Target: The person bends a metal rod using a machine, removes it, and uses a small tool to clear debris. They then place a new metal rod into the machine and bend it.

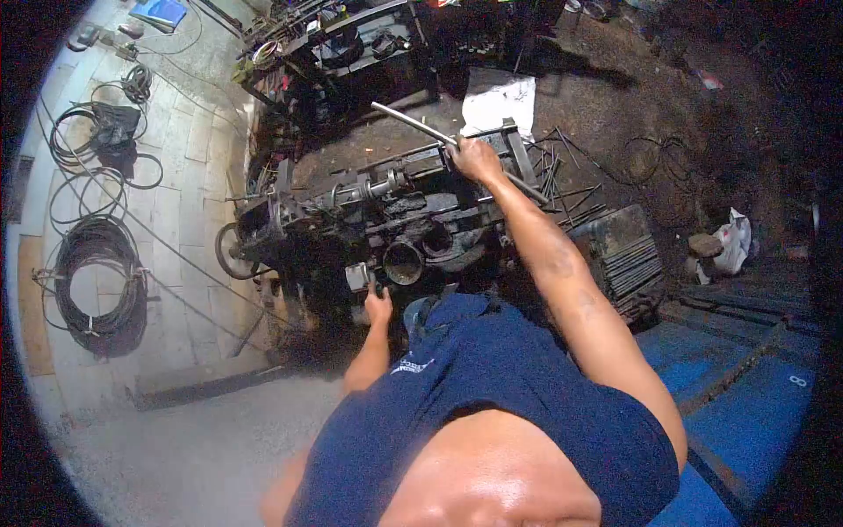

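Observation:
My right hand (477, 160) is closed around a long metal rod (413, 121) above the right end of a dark, greasy machine (386, 202) that looks like a lathe. The rod slants from upper left to lower right, and its pale upper end sticks out beyond my fist. Lower down, my left hand (378, 306) is at the machine's near side, just below a small light-coloured box (357, 276). Its visible fingers are apart; whether they touch a dark part there is hard to make out. A round, hollow metal part (403, 262) sits right of that hand.
A handwheel (235, 250) juts from the machine's left end. Several loose rods (562, 180) and a stack of bars (630, 268) lie at the right. Coiled cable (97, 277) lies on the pale surface at left. A cluttered workbench (360, 61) stands behind, near a white sheet (499, 104).

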The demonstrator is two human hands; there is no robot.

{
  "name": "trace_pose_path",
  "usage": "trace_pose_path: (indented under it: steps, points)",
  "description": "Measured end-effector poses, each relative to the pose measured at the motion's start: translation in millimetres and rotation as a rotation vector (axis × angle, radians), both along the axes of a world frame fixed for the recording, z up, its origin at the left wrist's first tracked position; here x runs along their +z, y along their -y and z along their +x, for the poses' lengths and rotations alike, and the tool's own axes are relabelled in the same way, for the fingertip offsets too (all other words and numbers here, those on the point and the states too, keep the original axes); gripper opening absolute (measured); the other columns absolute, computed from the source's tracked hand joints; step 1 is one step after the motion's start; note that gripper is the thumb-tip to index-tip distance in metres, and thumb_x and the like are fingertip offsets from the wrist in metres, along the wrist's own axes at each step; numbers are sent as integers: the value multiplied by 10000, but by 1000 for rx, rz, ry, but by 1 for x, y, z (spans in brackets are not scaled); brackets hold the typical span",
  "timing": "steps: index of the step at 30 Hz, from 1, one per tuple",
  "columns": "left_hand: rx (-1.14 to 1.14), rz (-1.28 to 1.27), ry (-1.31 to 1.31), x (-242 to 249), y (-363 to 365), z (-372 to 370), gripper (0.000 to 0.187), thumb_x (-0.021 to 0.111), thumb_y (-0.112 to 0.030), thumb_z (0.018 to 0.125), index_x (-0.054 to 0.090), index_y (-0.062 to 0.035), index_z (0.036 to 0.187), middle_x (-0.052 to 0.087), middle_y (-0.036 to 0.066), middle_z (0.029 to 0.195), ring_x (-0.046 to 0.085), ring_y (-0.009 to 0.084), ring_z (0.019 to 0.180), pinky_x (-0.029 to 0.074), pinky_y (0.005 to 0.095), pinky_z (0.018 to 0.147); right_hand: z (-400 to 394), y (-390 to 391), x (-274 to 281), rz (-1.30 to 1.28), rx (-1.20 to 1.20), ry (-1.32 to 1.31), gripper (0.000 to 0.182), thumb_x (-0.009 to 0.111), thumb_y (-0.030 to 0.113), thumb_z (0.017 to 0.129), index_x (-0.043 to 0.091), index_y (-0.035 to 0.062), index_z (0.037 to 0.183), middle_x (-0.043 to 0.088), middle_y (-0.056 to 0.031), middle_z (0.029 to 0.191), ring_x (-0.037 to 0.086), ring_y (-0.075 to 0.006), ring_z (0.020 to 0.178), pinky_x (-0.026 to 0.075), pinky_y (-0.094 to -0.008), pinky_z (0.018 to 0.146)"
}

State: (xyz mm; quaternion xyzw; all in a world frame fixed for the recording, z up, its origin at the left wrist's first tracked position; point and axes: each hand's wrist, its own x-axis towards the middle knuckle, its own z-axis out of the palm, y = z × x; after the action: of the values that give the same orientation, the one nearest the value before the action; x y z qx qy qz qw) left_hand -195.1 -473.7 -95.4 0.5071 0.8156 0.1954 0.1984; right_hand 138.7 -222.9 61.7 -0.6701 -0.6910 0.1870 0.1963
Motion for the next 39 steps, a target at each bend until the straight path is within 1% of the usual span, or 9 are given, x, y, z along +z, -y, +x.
trace_pose_path:
  steps: [2,3,5,14,21,23,26,34,39]
  points:
    - [76,-292,16,47,-5,19,462,567,-215,814,448,-144,1255,574,224,1066,553,403,951,430,431,817,-1,-1,-3,-1,-17,21,432,456,423,860,600,23,934,620,-233,830,609,-382,795,483,-470,723]
    - [69,-293,11,31,-4,11,462,567,-215,814,448,-144,1255,574,224,1066,553,403,951,430,431,817,-2,-1,-3,-2,-24,17,432,456,423,860,600,23,934,620,-233,830,609,-382,795,483,-470,723]
    - [-44,25,78,-11,1,-6,468,570,-222,813,445,-160,1259,572,227,1071,552,403,955,433,427,822,-2,1,-2,18,-22,52,430,463,424,857,604,24,925,622,-227,817,612,-378,780,487,-466,707]
    - [126,-1,70,-8,-13,0,397,600,-231,807,543,12,1116,605,206,1012,594,317,913,453,369,799,0,2,-5,34,-26,5,416,439,407,868,597,26,923,620,-230,821,610,-374,789,484,-464,718]
    - [274,-122,241,-9,-13,0,372,605,-231,809,565,-11,1107,614,197,997,598,314,902,451,375,793,0,0,-4,9,4,15,420,439,407,868,596,21,914,618,-231,820,609,-376,787,483,-464,717]
    - [193,102,164,-2,-10,8,364,611,-230,806,574,-14,1096,620,195,982,600,315,888,451,381,793,0,0,-6,17,3,22,420,438,408,868,598,21,908,619,-231,810,610,-376,780,482,-464,715]
    - [206,115,29,-11,-10,8,356,613,-218,803,578,-13,1091,618,195,987,597,310,893,448,376,798,-3,-2,-7,34,-3,34,420,439,409,868,598,20,885,617,-233,789,610,-379,768,481,-466,711]
    - [256,107,126,-12,-13,11,365,608,-202,801,567,-15,1112,600,195,1045,584,308,935,437,360,826,-4,-2,-13,119,-27,27,350,494,350,835,616,22,833,629,-215,752,628,-368,714,507,-458,671]
    - [299,37,96,10,-16,23,361,608,-201,800,569,-5,1101,601,194,1047,582,307,943,435,356,830,-2,-1,-7,42,-1,11,380,439,383,873,568,31,932,618,-227,807,602,-393,772,475,-478,706]
